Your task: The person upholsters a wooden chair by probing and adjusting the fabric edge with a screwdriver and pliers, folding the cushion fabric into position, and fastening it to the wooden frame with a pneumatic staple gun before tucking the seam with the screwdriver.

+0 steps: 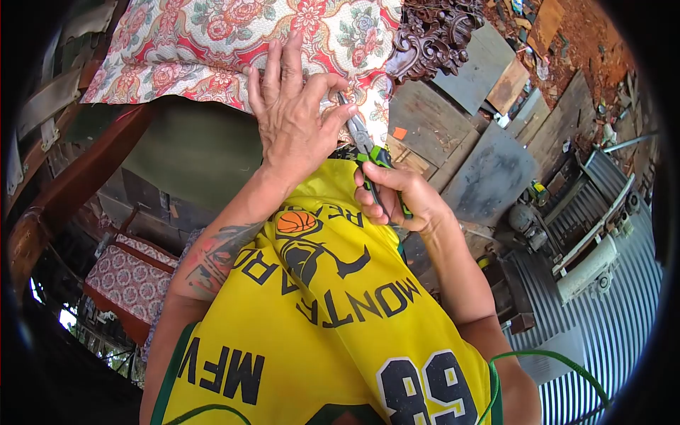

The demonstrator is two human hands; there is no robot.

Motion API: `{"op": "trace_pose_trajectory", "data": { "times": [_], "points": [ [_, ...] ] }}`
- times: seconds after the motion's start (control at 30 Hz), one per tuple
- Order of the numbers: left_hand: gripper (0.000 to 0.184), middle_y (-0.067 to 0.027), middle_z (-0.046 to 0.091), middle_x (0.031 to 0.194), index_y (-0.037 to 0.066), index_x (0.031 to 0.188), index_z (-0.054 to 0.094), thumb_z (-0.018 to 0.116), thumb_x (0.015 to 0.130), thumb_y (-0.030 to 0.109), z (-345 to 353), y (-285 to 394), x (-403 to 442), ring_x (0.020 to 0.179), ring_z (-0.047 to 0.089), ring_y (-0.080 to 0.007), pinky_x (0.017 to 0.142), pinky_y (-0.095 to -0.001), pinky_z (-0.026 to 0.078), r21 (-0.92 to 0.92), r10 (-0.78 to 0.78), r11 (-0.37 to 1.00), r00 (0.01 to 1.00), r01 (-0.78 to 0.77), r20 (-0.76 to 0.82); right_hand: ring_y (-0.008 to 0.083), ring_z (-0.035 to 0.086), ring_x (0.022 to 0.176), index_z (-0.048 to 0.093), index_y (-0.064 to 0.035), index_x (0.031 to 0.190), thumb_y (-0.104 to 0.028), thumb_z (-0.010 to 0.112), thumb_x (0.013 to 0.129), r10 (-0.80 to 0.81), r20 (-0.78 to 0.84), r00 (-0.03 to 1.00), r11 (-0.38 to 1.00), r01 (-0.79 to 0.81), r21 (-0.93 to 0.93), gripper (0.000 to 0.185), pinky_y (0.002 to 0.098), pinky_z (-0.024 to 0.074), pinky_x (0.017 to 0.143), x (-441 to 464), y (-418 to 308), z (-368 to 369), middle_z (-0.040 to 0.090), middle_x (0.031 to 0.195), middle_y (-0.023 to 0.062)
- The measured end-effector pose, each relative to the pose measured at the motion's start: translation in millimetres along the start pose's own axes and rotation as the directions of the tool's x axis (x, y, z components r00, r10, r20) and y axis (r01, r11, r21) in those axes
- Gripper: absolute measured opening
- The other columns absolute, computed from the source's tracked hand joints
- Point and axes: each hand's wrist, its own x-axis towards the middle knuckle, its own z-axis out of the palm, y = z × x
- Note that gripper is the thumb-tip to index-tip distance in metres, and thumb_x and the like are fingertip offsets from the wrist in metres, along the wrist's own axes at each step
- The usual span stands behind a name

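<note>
My right hand (pixel 397 191) is wrapped round the green and black handles of a pair of pliers (pixel 359 132). The pliers' metal jaws point up and left, against the flowered fabric (pixel 205 42). My left hand (pixel 296 117) lies on the fabric, three fingers stretched out over it. Its thumb and index finger close in beside the plier jaws; whatever sits between them is too small to make out. The red, white and green fabric covers a padded piece with a carved dark wood edge (pixel 435 35) at its right.
A dark wooden frame (pixel 85 177) runs down the left, with a patterned cushion (pixel 131 280) below it. Boards and flat panels (pixel 489 170) lie on the ground at right, near a metal machine (pixel 528 223) and corrugated sheets (pixel 616 319).
</note>
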Motion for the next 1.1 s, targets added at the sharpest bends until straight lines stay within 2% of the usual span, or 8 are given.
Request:
{"op": "trace_pose_trajectory", "data": {
  "times": [0.17,0.23,0.37,0.4,0.53,0.63,0.8,1.1],
  "points": [
    [0.038,-0.0175,0.027,0.171,0.024,0.113,0.073,0.083,0.082,0.044,-3.0,-5.1,-3.0,0.159,0.017,-0.0423,0.124,-0.0631,0.009,-0.051,0.055,0.997,0.998,-0.055,0.003,0.0135,0.054,0.056,0.057,-0.0026,0.099,-0.026,0.067,0.103,-0.176,-0.310,0.934,0.923,0.047,-0.383,0.026,0.0303,0.0409,0.047,-4.7,4.9,44.1,0.058,0.075,0.0044],
    [0.042,-0.0181,0.026,0.171,0.024,0.115,0.073,0.082,0.083,0.050,-2.1,-7.0,-4.1,0.159,0.017,-0.0416,0.124,-0.0630,0.008,-0.058,0.064,0.996,0.998,-0.065,-0.013,0.0150,0.054,0.051,0.059,-0.0040,0.084,-0.028,0.062,0.105,-0.310,-0.434,0.846,0.757,-0.056,-0.651,0.032,0.0327,0.0439,0.048,0.0,7.1,49.3,0.058,0.066,0.0046],
    [0.047,-0.0189,0.026,0.171,0.025,0.117,0.073,0.080,0.083,0.056,2.3,-11.3,-7.0,0.159,0.016,-0.0411,0.124,-0.0629,0.006,-0.058,0.098,0.993,0.995,-0.100,-0.021,0.0331,0.067,0.060,0.064,0.0087,0.087,-0.028,0.061,0.103,-0.460,-0.495,0.738,0.501,-0.245,-0.830,0.040,0.0469,0.0514,0.062,7.5,14.5,59.7,0.066,0.071,0.0246],
    [0.050,-0.0193,0.025,0.171,0.024,0.118,0.073,0.079,0.082,0.058,2.5,-11.2,-6.9,0.159,0.016,-0.0414,0.124,-0.0633,0.006,-0.063,0.094,0.993,0.995,-0.096,-0.029,0.0443,0.072,0.082,0.065,0.0139,0.093,-0.022,0.062,0.099,-0.572,-0.437,0.694,0.344,-0.281,-0.896,0.037,0.0534,0.0523,0.076,8.1,17.6,65.3,0.068,0.084,0.0344],
    [0.056,-0.0198,0.024,0.172,0.023,0.119,0.074,0.079,0.080,0.063,4.2,-13.5,-6.3,0.159,0.015,-0.0424,0.124,-0.0645,0.005,-0.073,0.110,0.991,0.992,-0.114,-0.059,0.0490,0.070,0.099,0.065,0.0127,0.101,-0.017,0.062,0.095,-0.646,-0.453,0.615,0.258,-0.382,-0.887,0.031,0.0544,0.0530,0.086,10.6,28.9,91.5,0.071,0.098,0.0356],
    [0.059,-0.0199,0.023,0.172,0.022,0.119,0.074,0.079,0.080,0.065,5.4,-13.5,-6.6,0.158,0.016,-0.0431,0.123,-0.0655,0.005,-0.075,0.116,0.990,0.990,-0.122,-0.078,0.0467,0.072,0.097,0.063,0.0090,0.105,-0.016,0.064,0.093,-0.770,-0.464,0.438,0.180,-0.548,-0.817,0.028,0.0493,0.0570,0.088,15.9,43.1,101.2,0.072,0.104,0.0320],
    [0.059,-0.0194,0.024,0.172,0.023,0.120,0.075,0.077,0.080,0.067,6.1,-13.0,-5.6,0.158,0.017,-0.0437,0.123,-0.0659,0.005,-0.103,0.134,0.984,0.987,-0.143,-0.094,0.0291,0.077,0.088,0.061,-0.0026,0.098,-0.014,0.064,0.094,-0.937,-0.222,0.271,-0.098,-0.813,-0.574,0.012,0.0364,0.0627,0.071,29.3,57.5,99.9,0.072,0.091,0.0155],
    [0.061,-0.0225,0.027,0.170,0.024,0.121,0.074,0.074,0.082,0.070,7.2,-14.4,-5.5,0.157,0.018,-0.0443,0.123,-0.0645,0.005,-0.062,0.128,0.989,0.987,-0.134,-0.100,0.0199,0.070,0.077,0.061,-0.0086,0.094,-0.019,0.061,0.096,-0.938,-0.008,0.346,-0.331,-0.906,-0.265,0.010,0.0317,0.0590,0.059,17.3,39.0,84.7,0.065,0.088,0.0072]
  ]
}}
